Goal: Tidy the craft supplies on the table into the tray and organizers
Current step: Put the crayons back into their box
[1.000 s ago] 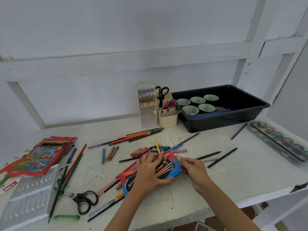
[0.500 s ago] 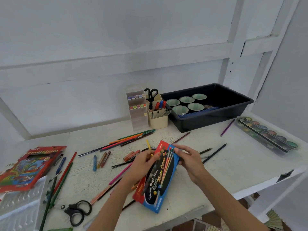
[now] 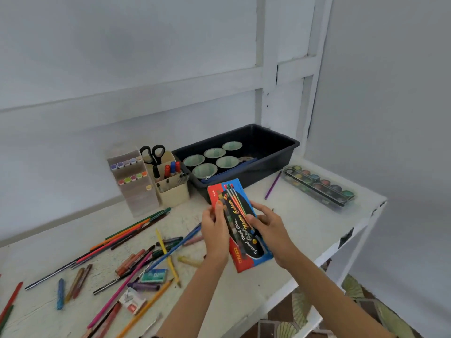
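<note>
A red-and-blue pencil box [image 3: 241, 230] is held between both grips: the left grip [image 3: 214, 230] is curled round its left edge, and the right grip [image 3: 271, 228] is closed on its right edge, with fingers laid across the front. The box is tilted, its far end pointed at the black tray [image 3: 268, 167], in which five pale bowls [image 3: 214, 152] are seen. A pen pot [image 3: 173, 191] and a marker rack [image 3: 133, 184] are stood left of the tray. A paint set [image 3: 319, 186] is laid at its right. Loose pencils [image 3: 136, 230] are scattered over the counter [image 3: 305, 228].
</note>
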